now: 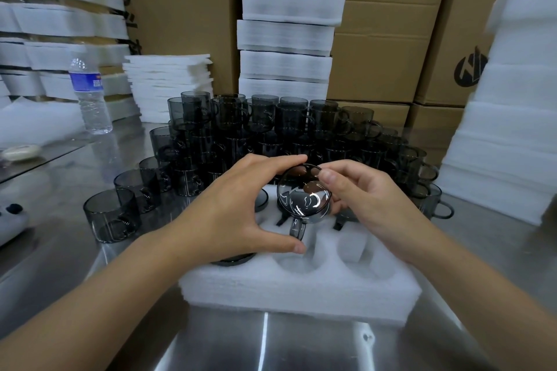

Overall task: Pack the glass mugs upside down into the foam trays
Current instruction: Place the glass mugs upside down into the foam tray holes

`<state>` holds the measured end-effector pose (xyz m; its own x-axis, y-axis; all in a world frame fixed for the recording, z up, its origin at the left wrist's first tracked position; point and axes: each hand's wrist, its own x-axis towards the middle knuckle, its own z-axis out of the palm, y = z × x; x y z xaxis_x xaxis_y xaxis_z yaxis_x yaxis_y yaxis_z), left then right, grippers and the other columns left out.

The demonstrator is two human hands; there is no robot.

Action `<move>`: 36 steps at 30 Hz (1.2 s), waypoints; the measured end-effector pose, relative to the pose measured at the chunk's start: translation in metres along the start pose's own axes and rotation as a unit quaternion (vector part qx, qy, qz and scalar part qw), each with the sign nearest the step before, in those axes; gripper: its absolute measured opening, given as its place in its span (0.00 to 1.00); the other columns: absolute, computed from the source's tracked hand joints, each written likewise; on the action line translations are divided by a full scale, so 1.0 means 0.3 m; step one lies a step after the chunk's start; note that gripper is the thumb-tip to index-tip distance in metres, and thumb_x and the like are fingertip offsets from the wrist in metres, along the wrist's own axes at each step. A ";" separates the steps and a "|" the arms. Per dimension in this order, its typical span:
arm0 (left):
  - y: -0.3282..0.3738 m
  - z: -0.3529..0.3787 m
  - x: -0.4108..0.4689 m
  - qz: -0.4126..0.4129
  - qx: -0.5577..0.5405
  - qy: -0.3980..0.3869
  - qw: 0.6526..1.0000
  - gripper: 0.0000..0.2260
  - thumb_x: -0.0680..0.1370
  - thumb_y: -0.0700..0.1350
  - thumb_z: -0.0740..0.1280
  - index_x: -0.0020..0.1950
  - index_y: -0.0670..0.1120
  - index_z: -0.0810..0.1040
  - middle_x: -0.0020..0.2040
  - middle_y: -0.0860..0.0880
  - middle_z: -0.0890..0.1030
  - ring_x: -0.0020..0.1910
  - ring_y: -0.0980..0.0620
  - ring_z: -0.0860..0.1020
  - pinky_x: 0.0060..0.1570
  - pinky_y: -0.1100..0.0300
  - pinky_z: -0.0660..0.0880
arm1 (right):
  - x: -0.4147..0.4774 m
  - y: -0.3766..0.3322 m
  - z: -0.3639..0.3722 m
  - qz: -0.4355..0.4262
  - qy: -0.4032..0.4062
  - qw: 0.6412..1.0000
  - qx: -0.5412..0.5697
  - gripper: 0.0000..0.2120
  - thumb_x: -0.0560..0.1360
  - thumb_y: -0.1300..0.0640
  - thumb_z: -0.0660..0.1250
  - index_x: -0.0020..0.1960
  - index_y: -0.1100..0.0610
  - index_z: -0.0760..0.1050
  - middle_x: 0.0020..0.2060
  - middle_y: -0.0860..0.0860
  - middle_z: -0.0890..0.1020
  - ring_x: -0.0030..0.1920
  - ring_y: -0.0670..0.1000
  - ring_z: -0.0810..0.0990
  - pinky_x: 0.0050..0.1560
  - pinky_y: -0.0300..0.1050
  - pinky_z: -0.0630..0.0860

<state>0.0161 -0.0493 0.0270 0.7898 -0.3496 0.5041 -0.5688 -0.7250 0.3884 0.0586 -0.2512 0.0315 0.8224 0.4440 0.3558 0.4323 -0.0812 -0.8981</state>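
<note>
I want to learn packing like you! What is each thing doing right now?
Smoky grey glass mug: upside down, over the tray.
Left hand: curled round the mug.
Right hand: pinching the mug.
White foam tray: partly filled, some pockets empty.
Clear plastic water bottle: upright.
Stacked grey glass mugs: waiting, unpacked.

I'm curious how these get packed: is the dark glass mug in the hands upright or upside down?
Upside down: the smoky grey glass mug shows its solid shiny base facing up toward the camera.

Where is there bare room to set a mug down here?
The steel table is bare in front of the foam tray and between the water bottle and the loose mugs. The tray's front middle pocket looks empty. Behind it, stacked mugs crowd.
</note>
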 end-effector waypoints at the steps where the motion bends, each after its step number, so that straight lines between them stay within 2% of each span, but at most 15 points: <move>1: 0.000 0.001 -0.001 0.000 0.001 -0.001 1.000 0.41 0.59 0.65 0.74 0.68 0.71 0.59 0.61 0.73 0.64 0.63 0.72 0.63 0.58 0.81 0.59 | -0.001 0.001 0.000 -0.001 0.000 1.000 -0.005 0.20 0.64 0.39 0.66 0.50 0.50 0.80 0.39 0.44 0.85 0.37 0.38 0.81 0.38 0.30 0.74; 5: -0.001 0.001 -0.003 0.000 0.015 0.018 1.000 0.37 0.62 0.66 0.70 0.69 0.71 0.58 0.62 0.70 0.66 0.64 0.70 0.64 0.57 0.78 0.63 | 0.002 0.014 -0.008 0.000 0.021 1.000 -0.006 0.14 0.72 0.42 0.68 0.54 0.47 0.79 0.45 0.45 0.83 0.38 0.43 0.80 0.40 0.35 0.76; 7: -0.002 0.002 -0.004 -0.005 0.018 0.041 0.999 0.33 0.65 0.65 0.68 0.68 0.70 0.61 0.61 0.68 0.70 0.62 0.70 0.66 0.56 0.76 0.64 | 0.004 0.019 -0.013 0.009 0.031 0.999 0.001 0.17 0.70 0.45 0.65 0.57 0.45 0.78 0.47 0.43 0.82 0.37 0.45 0.79 0.39 0.38 0.75; 11: 0.001 0.009 0.001 -0.032 0.012 0.063 0.997 0.27 0.69 0.57 0.70 0.66 0.70 0.64 0.53 0.65 0.78 0.55 0.63 0.76 0.53 0.61 0.73 | -0.002 0.015 -0.012 0.003 0.010 1.000 -0.016 0.16 0.69 0.47 0.63 0.57 0.42 0.76 0.48 0.38 0.81 0.37 0.44 0.79 0.36 0.36 0.73; 12: -0.001 0.010 0.001 -0.037 0.009 0.067 0.997 0.27 0.71 0.55 0.71 0.64 0.70 0.64 0.51 0.66 0.79 0.52 0.62 0.78 0.50 0.61 0.75 | -0.003 0.015 -0.012 0.001 0.004 1.000 -0.020 0.16 0.69 0.47 0.63 0.56 0.41 0.76 0.48 0.38 0.81 0.38 0.43 0.79 0.36 0.36 0.73; 14: -0.012 0.017 0.002 -0.040 0.002 0.086 0.996 0.25 0.72 0.48 0.73 0.61 0.69 0.68 0.46 0.66 0.80 0.45 0.62 0.80 0.44 0.68 0.75 | -0.004 0.013 -0.013 -0.002 -0.002 1.000 -0.022 0.15 0.69 0.47 0.63 0.55 0.41 0.76 0.51 0.40 0.81 0.39 0.42 0.79 0.37 0.37 0.73; 16: -0.021 0.022 0.002 -0.035 -0.009 0.116 0.993 0.20 0.72 0.42 0.73 0.58 0.63 0.75 0.44 0.61 0.83 0.41 0.62 0.81 0.41 0.73 0.74 | -0.007 0.007 -0.014 -0.005 -0.009 1.000 -0.013 0.16 0.69 0.48 0.64 0.56 0.43 0.76 0.53 0.42 0.81 0.39 0.41 0.79 0.37 0.37 0.73; 18: -0.021 0.023 0.002 -0.032 -0.025 0.146 0.988 0.18 0.73 0.39 0.73 0.56 0.59 0.78 0.43 0.58 0.85 0.39 0.61 0.82 0.42 0.65 0.78 | -0.013 -0.002 -0.018 -0.015 -0.031 0.999 -0.003 0.18 0.69 0.50 0.66 0.59 0.46 0.75 0.54 0.44 0.81 0.39 0.45 0.81 0.37 0.39 0.75; 20: -0.023 0.020 0.003 -0.042 -0.046 0.174 0.983 0.19 0.74 0.38 0.71 0.53 0.63 0.78 0.42 0.56 0.85 0.37 0.58 0.83 0.41 0.56 0.79 | -0.018 -0.007 -0.025 -0.025 -0.061 0.998 0.003 0.20 0.69 0.54 0.67 0.61 0.48 0.73 0.55 0.45 0.80 0.40 0.51 0.83 0.40 0.45 0.78; 21: -0.027 0.018 0.004 -0.045 -0.052 0.181 0.981 0.19 0.74 0.37 0.70 0.53 0.63 0.78 0.41 0.55 0.85 0.37 0.57 0.83 0.40 0.55 0.79 | -0.019 -0.009 -0.029 -0.025 -0.077 0.997 0.005 0.22 0.69 0.56 0.68 0.62 0.48 0.73 0.56 0.45 0.79 0.41 0.54 0.83 0.41 0.48 0.78; 23: -0.033 0.018 0.005 -0.040 -0.051 0.183 0.981 0.19 0.75 0.35 0.69 0.56 0.59 0.78 0.44 0.56 0.85 0.40 0.61 0.83 0.40 0.63 0.79 | -0.018 -0.009 -0.034 -0.020 -0.104 0.994 0.008 0.24 0.67 0.58 0.69 0.62 0.47 0.72 0.56 0.46 0.79 0.41 0.57 0.83 0.42 0.49 0.78; 25: -0.036 0.018 0.004 -0.032 -0.045 0.180 0.982 0.20 0.74 0.32 0.68 0.59 0.54 0.77 0.46 0.59 0.82 0.45 0.66 0.81 0.43 0.72 0.76 | -0.018 -0.009 -0.036 -0.018 -0.128 0.992 0.012 0.26 0.64 0.55 0.71 0.61 0.44 0.74 0.53 0.45 0.80 0.39 0.53 0.82 0.43 0.46 0.78; 29: -0.037 0.017 0.002 0.002 -0.048 0.156 0.987 0.19 0.75 0.32 0.68 0.60 0.51 0.77 0.47 0.55 0.84 0.43 0.62 0.82 0.43 0.68 0.78 | -0.022 -0.013 -0.027 -0.040 -0.156 0.987 -0.024 0.24 0.64 0.51 0.73 0.59 0.38 0.75 0.51 0.46 0.80 0.41 0.49 0.79 0.45 0.46 0.78; 31: -0.033 0.015 0.004 0.019 -0.056 0.148 0.987 0.19 0.74 0.33 0.69 0.61 0.51 0.77 0.48 0.54 0.85 0.44 0.58 0.83 0.43 0.65 0.79 | -0.026 -0.016 -0.017 -0.049 -0.164 0.984 -0.045 0.25 0.65 0.51 0.74 0.60 0.37 0.74 0.53 0.44 0.79 0.46 0.49 0.80 0.44 0.44 0.78; 36: -0.028 0.015 0.003 -0.004 -0.082 0.115 0.990 0.23 0.75 0.34 0.69 0.63 0.57 0.72 0.53 0.54 0.82 0.52 0.67 0.79 0.53 0.73 0.73 | -0.044 -0.035 0.001 -0.070 -0.188 0.971 -0.134 0.30 0.67 0.50 0.73 0.65 0.34 0.68 0.60 0.40 0.76 0.55 0.48 0.78 0.51 0.44 0.77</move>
<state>0.0226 -0.0462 0.0205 0.7320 -0.1868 0.6551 -0.6072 -0.6151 0.5030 0.0431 -0.2559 0.0360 0.5781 0.7569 0.3048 0.6517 -0.2035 -0.7307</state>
